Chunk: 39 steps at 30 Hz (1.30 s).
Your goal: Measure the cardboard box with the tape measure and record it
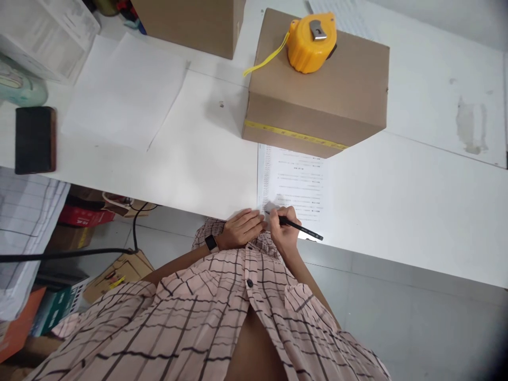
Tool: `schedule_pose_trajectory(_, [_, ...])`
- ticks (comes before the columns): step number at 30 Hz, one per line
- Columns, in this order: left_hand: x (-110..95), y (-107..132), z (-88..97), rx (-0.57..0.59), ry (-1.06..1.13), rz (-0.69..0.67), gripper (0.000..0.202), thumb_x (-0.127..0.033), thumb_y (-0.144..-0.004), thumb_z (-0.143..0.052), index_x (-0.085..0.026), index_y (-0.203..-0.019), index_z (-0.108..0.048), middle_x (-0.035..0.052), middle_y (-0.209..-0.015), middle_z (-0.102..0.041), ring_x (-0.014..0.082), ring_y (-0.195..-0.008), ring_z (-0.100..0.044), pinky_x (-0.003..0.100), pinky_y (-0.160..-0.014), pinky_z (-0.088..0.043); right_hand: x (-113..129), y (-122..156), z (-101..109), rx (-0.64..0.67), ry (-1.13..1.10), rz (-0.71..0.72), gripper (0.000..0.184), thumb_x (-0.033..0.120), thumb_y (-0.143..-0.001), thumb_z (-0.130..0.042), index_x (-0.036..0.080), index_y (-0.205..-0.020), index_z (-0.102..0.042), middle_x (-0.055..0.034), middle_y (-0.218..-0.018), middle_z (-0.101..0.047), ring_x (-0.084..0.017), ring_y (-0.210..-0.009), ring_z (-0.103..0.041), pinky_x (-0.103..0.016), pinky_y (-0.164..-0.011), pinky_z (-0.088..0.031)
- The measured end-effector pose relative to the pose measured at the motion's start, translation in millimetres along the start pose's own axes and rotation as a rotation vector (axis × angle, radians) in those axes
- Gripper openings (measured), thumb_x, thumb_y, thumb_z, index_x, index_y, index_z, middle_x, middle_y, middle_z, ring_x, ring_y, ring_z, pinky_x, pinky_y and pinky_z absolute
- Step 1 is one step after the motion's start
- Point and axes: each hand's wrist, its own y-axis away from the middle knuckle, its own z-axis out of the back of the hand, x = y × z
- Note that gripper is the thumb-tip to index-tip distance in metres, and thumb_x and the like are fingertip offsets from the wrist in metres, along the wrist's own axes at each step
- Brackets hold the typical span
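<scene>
A black pen [304, 228] is gripped in my right hand [283, 235], its tip at the lower left part of a printed sheet [297, 190]. My left hand [241, 228] lies flat at the table's front edge, fingers stretched out and touching the sheet's left edge. It holds nothing. Part of the sheet's far end is hidden by a brown cardboard box [309, 106] with a strip of yellow tape along its near side. On top of that box rests a yellow tape measure [311, 45] with a yellow wrist strap.
Blank white papers [123, 92] lie on the white table [428, 211] to the left, near a dark phone [35, 140]. A second cardboard box [190, 26] stands at the back. Below the table at left are a black cable [79, 254] and a flattened carton piece [115, 275].
</scene>
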Motion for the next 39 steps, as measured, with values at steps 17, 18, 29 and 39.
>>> schedule_pose_trajectory(17, [-2.0, -8.2, 3.1, -0.075, -0.101, -0.068, 0.018, -0.024, -0.095, -0.065, -0.020, -0.112, -0.069, 0.0045, -0.110, -0.077, 0.0196, -0.111, -0.071, 0.037, -0.100, -0.059, 1.0, -0.2, -0.3, -0.019, -0.003, 0.008, 0.027, 0.030, -0.094, -0.058, 0.023, -0.074, -0.041, 0.0055, -0.065, -0.045, -0.010, -0.058, -0.045, -0.027, -0.059, -0.039])
schedule_pose_trajectory(18, [-1.9, -7.7, 2.9, -0.075, -0.096, -0.066, 0.019, -0.023, -0.094, -0.065, -0.020, -0.113, -0.069, 0.0046, -0.111, -0.077, 0.0195, -0.112, -0.071, 0.037, -0.101, -0.059, 1.2, -0.3, -0.5, -0.023, -0.006, 0.008, 0.027, 0.030, -0.094, -0.058, 0.023, -0.074, -0.040, 0.0057, -0.065, -0.045, -0.010, -0.058, -0.045, -0.027, -0.059, -0.038])
schedule_pose_trajectory(29, [-1.4, -3.5, 1.5, 0.008, -0.024, 0.008, 0.016, -0.025, -0.096, -0.063, -0.023, -0.110, -0.071, 0.0038, -0.111, -0.077, 0.0198, -0.113, -0.070, 0.039, -0.101, -0.060, 1.8, -1.5, -0.3, -0.020, 0.019, -0.018, 0.029, 0.034, -0.094, -0.058, 0.023, -0.073, -0.041, 0.0053, -0.064, -0.045, -0.011, -0.058, -0.045, -0.027, -0.059, -0.038])
schedule_pose_trajectory(39, [-2.3, -5.2, 1.3, -0.046, 0.007, 0.001, 0.018, -0.023, -0.094, -0.065, -0.021, -0.112, -0.070, 0.0054, -0.112, -0.077, 0.0213, -0.112, -0.071, 0.040, -0.100, -0.060, 4.0, -1.8, 0.8, -0.011, 0.009, -0.009, 0.030, 0.035, -0.096, -0.056, 0.024, -0.074, -0.037, 0.0063, -0.063, -0.042, -0.010, -0.057, -0.042, -0.027, -0.058, -0.038])
